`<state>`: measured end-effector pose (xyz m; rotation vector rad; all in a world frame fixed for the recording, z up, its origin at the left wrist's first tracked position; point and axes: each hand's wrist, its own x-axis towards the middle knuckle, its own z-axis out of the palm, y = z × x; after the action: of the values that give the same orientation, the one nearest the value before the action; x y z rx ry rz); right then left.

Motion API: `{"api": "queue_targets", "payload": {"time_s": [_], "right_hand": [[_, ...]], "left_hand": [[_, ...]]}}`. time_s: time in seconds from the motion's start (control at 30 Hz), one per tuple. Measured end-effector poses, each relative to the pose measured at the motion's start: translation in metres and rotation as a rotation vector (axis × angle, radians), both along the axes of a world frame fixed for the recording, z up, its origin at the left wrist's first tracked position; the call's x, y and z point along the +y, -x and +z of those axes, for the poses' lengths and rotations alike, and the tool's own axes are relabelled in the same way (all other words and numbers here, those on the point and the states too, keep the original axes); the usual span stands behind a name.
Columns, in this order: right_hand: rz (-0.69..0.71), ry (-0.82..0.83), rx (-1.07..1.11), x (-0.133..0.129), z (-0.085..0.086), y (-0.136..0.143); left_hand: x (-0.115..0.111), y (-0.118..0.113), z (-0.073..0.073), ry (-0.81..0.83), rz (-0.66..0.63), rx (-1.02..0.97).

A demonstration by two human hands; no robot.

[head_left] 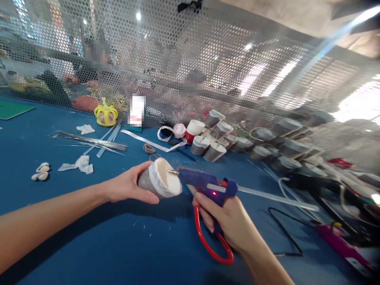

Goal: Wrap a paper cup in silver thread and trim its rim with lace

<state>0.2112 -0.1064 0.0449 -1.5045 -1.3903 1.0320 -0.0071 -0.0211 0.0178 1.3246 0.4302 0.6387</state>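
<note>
My left hand is wrapped round a small grey cup with a white lace band at its rim, tilted with its mouth toward the right. In my right hand is a blue hot glue gun, its red light lit. The metal nozzle reaches the cup's mouth; whether it touches the inner wall I cannot tell. A clear glue stick sticks out of the gun's back. A red loop handle, seemingly of scissors, hangs from the same right hand; the blades are mostly hidden.
Many similar grey cups stand at the back right. White ribbon, thin wires, lace pieces, shells and a yellow crown-shaped piece lie left and behind. A purple power strip and black cable are at right; perforated metal screen behind.
</note>
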Motion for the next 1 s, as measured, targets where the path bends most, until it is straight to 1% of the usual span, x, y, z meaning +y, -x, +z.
{"api": "queue_targets", "payload": {"time_s": [0.1, 0.17, 0.27, 0.37, 0.5, 0.6, 0.73, 0.8, 0.87, 0.93, 1.0], "right_hand": [[-0.050, 0.034, 0.192, -0.003, 0.003, 0.001], [-0.058, 0.062, 0.299, -0.003, 0.004, 0.002], [-0.048, 0.102, 0.361, -0.001, 0.002, 0.004], [-0.037, 0.123, 0.349, 0.000, 0.000, 0.007], [-0.030, 0.097, 0.228, -0.001, -0.002, 0.009], [-0.043, 0.054, 0.094, -0.002, -0.001, 0.007], [-0.148, -0.052, -0.073, -0.003, 0.004, 0.006], [-0.188, -0.087, -0.141, -0.004, 0.007, 0.006], [-0.167, -0.082, -0.227, -0.005, 0.008, 0.004], [-0.132, -0.081, -0.327, -0.005, 0.005, -0.001], [-0.112, -0.136, -0.407, -0.004, 0.000, -0.008]], "left_hand": [[0.002, 0.000, -0.001, -0.063, 0.061, 0.011], [0.002, -0.001, -0.001, -0.086, 0.095, -0.003], [0.001, -0.002, 0.000, -0.097, 0.121, -0.018], [0.001, -0.002, -0.001, -0.124, 0.157, -0.001], [0.002, -0.002, -0.003, -0.168, 0.193, 0.021], [0.003, -0.003, -0.003, -0.245, 0.227, 0.061], [0.003, -0.003, -0.001, -0.427, 0.303, 0.157], [0.003, -0.002, -0.001, -0.476, 0.330, 0.188], [0.002, -0.002, 0.000, -0.498, 0.358, 0.209], [0.002, -0.002, 0.000, -0.521, 0.399, 0.232], [0.002, -0.002, -0.001, -0.547, 0.443, 0.253]]}}
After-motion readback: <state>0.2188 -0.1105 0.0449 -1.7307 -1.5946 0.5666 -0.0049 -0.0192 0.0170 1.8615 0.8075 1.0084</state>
